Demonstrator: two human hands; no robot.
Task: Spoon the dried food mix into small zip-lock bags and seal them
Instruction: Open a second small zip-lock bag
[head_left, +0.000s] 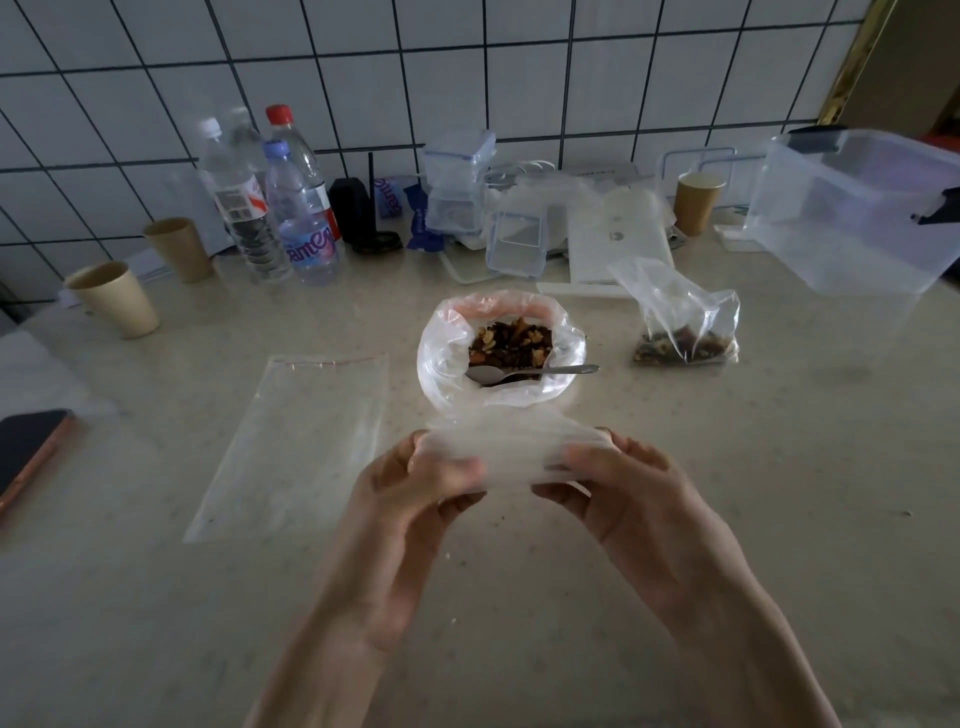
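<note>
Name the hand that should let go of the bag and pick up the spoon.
Probably the right hand: the spoon rests in the food mix with its handle pointing right. The left hand can keep holding the small bag.

Bottles (270, 208), cups (115, 299) — phone (28, 449) nr edge

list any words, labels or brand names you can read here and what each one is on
"amer", part of a larger purple word: on the label of the blue-capped bottle.
Barcode and red mark, print too blurred to read: on the white-capped bottle.
White lettering, unreadable: on the purple packet by the wall.
Small logo, too small to read: on the white box.
Zip-lock bags, cups and spoon: no text visible.
</note>
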